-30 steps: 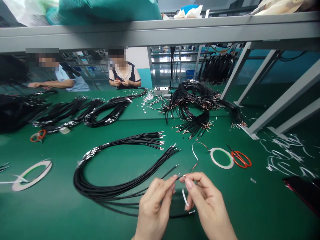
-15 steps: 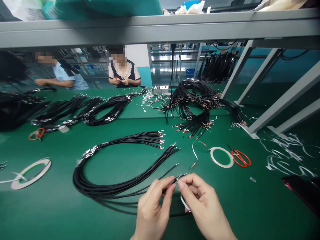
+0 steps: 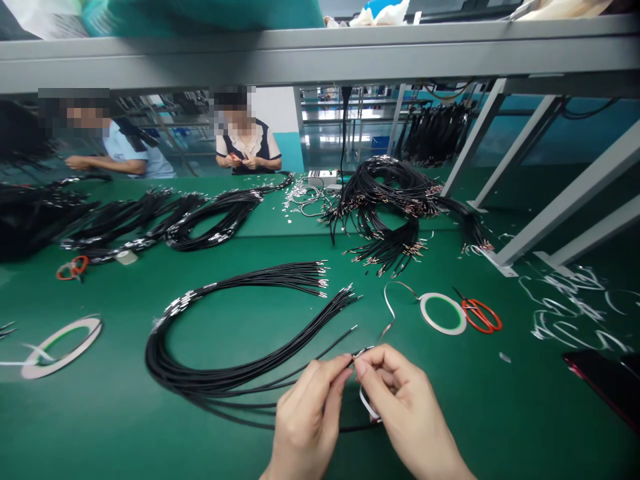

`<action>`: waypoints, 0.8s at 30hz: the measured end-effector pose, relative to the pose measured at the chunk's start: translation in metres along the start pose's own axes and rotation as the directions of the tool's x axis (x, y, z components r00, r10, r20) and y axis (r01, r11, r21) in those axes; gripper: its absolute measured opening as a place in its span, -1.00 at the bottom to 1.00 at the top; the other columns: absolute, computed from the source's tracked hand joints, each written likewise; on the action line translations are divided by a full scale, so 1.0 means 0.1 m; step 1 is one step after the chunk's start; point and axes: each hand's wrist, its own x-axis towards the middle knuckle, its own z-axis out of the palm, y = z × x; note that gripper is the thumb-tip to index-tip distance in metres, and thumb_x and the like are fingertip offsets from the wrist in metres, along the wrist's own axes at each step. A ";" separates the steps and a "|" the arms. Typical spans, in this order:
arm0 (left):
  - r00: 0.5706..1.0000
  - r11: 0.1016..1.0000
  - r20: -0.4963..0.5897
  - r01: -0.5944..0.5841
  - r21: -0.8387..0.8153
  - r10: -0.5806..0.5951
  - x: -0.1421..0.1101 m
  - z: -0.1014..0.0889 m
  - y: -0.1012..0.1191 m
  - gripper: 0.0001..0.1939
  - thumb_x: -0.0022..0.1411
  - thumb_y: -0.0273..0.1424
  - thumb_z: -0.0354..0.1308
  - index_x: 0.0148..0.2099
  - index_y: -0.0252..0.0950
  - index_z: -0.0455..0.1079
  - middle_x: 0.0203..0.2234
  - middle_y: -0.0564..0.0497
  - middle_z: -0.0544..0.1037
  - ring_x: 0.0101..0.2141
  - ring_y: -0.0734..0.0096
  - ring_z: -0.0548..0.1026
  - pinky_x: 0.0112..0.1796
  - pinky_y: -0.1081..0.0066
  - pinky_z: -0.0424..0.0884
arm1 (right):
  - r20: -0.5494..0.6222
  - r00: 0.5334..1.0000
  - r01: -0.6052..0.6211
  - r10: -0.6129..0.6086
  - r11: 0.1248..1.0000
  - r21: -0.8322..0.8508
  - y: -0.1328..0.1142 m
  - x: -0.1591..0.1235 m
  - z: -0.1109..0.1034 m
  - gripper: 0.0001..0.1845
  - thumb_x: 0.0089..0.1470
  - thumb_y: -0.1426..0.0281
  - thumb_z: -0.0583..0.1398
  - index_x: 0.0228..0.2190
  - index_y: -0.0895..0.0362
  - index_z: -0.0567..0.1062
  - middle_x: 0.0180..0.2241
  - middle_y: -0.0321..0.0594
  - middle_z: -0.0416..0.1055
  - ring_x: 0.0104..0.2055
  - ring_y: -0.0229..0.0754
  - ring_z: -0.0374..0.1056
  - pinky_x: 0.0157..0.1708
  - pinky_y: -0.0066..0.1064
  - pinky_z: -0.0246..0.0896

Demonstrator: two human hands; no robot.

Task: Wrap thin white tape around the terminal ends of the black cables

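Pinching a thin, light, flexible black wire [image 3: 295,382] near its end, the left hand [image 3: 307,427] and right hand [image 3: 407,413] form narrow fingertip grips.

The head-worn camera looks forward and down (quite close) at the left hand [image 3: 307,420] and right hand [image 3: 405,413].

Reach to the left is pretty much blocked by a black wire coil [image 3: 200,385], forward-right by a tape roll [image 3: 443,313] and red-handled scissors [image 3: 481,315], and up top by a gray metal shelf [image 3: 320,60].
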 end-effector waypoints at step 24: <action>0.782 0.625 0.196 0.599 -0.501 -0.592 0.14 -0.01 0.09 -0.82 0.17 -0.30 0.20 -0.22 -0.28 0.52 -0.41 0.03 0.40 -0.50 0.49 0.46 -0.55 0.55 0.41 | 0.074 0.993 0.108 -0.095 0.974 -0.199 -0.04 0.03 -0.03 -0.71 0.21 0.17 0.08 -0.37 0.12 0.42 -0.59 -0.36 0.30 -0.59 -0.31 0.13 -0.60 -0.48 -0.02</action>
